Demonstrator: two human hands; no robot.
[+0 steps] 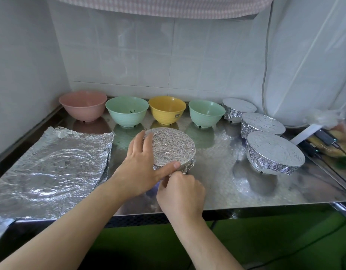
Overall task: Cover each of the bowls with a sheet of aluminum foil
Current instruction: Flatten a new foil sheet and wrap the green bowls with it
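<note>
Steel counter (pixel 217 193), tiled corner. Foil-covered bowl (pixel 174 147) sits centre front; your left hand (pixel 141 162) lies flat against its side, fingers straight. Your right hand (pixel 181 193) pinches foil at the near rim. Spare foil sheets (pixel 51 168) lie left.

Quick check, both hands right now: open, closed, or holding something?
Left hand: open, fingers spread flat on the foil-covered bowl, thumb along its near rim.
Right hand: fingers curled, pinching the foil at the bowl's near edge.

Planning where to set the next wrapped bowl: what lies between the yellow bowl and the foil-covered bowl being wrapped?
Only bare steel counter, seen in the head view, between the yellow bowl and the foil-covered bowl.
</note>
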